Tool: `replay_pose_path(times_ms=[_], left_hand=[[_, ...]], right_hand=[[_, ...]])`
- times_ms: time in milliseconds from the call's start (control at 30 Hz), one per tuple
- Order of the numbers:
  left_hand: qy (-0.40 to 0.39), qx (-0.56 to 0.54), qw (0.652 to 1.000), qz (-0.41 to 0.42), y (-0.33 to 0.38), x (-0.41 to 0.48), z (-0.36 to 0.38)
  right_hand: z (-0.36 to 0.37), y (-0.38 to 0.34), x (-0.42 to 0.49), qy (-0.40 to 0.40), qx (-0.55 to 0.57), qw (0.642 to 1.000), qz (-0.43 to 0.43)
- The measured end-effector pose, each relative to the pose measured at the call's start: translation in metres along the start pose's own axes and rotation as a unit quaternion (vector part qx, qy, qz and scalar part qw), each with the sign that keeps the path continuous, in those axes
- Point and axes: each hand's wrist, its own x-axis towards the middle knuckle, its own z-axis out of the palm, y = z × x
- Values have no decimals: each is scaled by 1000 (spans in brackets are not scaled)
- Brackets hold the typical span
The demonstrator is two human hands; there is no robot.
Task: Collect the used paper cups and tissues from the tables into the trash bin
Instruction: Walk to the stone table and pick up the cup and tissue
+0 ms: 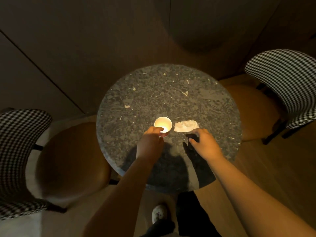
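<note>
Looking down in dim light, you see much that is cut off: the left chair (20,151) runs off the frame's edge, and its houndstooth back hides part of the tan seat. Your left hand (150,142) reaches forward over the near part of the round speckled desk (171,93), palm down, thumb hooked over the near rim of the paper cup (163,124) and into its mouth, the other fingers curled under it; it has a pinch on the rim, and the cup's lower wall is hidden behind the hand. The cup stands upright, its inside glowing, so any contents are hard to make out. Just beside it, to the right, lies a crumpled white tissue (185,126) flat on the desk. Your right hand (205,142) hangs just short of the tissue's near edge, fingers bent downward and partly spread, holding nothing; the fingertips are blurred against their own shadow. The right chair (282,86) is cropped too.
</note>
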Motion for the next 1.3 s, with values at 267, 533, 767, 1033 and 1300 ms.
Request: replay_pose_path(times_ms=[267,533,767,1033,1300], left_hand=[[-19,14,997,-74,8,35,28],[7,30,989,-142,15,56,45],[18,31,981,-193,22,56,52],[29,68,983,-167,24,40,58],[41,53,979,-191,21,3,47]], right_hand=[[3,27,73,-33,-19,998,-41],[14,50,115,-60,-62,992,-91],[21,63,134,-68,-73,990,-100],[25,75,128,-66,-104,985,-120],[21,68,103,-22,-98,984,-148]])
